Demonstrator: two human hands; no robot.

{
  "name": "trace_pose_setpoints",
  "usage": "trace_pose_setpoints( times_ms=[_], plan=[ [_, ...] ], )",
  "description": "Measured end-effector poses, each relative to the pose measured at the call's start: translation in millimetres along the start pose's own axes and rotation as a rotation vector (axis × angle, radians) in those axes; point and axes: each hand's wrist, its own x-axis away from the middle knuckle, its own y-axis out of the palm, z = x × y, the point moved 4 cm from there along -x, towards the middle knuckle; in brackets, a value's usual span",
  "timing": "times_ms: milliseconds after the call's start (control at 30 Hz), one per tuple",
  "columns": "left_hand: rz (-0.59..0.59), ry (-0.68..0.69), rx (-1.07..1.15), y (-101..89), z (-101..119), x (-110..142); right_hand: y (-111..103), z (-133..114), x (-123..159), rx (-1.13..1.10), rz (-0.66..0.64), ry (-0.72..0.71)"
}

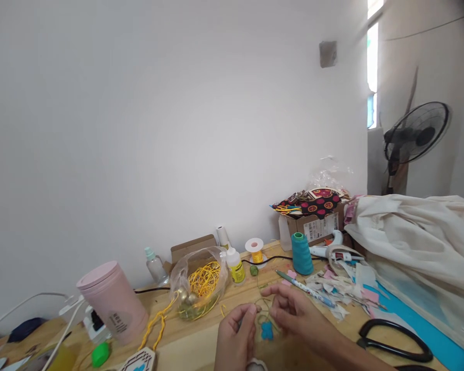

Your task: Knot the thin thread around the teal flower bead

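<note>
My left hand (236, 332) is closed in a pinch, thumb against forefinger, on a thin olive-green cord (268, 302). Beside it my right hand (294, 314) has its fingers curled and pinches the same cord; its forefinger reaches out over the loop. Between the two hands, just below the fingertips, is a small blue flower-shaped piece (267, 331) by the cord. A little ball of green cord (254, 270) lies beyond the hands, with a strand running toward them. A pale, rounded edge shows under my left wrist, too cut off to name.
A clear bag of yellow cord (204, 281), a glue bottle (235, 265) and a yellow spool (257, 255) stand behind. Teal thread (302, 255), a pen (305, 288), fabric scraps (334, 286) and black-handled scissors (396, 340) lie right. A pink canister (114, 301) stands left.
</note>
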Motion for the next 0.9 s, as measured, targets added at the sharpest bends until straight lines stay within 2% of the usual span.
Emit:
trace_pose_setpoints(
  times_ms=[167, 367, 600, 800, 900],
  plan=[
    [-0.035, -0.030, -0.066, 3.6, -1, 2, -13, -21, 0, 0.038, 0.140, -0.110],
    [-0.076, -0.044, -0.167, 6.6, -2, 4, -16, -28, 4, 0.221, 0.252, -0.224],
    [-0.161, -0.096, -0.127, 10.6, -4, 8, -19, -27, 3, 0.347, 0.273, -0.231],
    [-0.073, -0.004, -0.099, 4.2, 0, 6, -18, -25, 2, 0.381, 0.194, -0.200],
    [-0.068, 0.004, -0.107, 3.4, 0, 6, -15, -19, 0, 0.387, 0.133, -0.192]
  ],
)
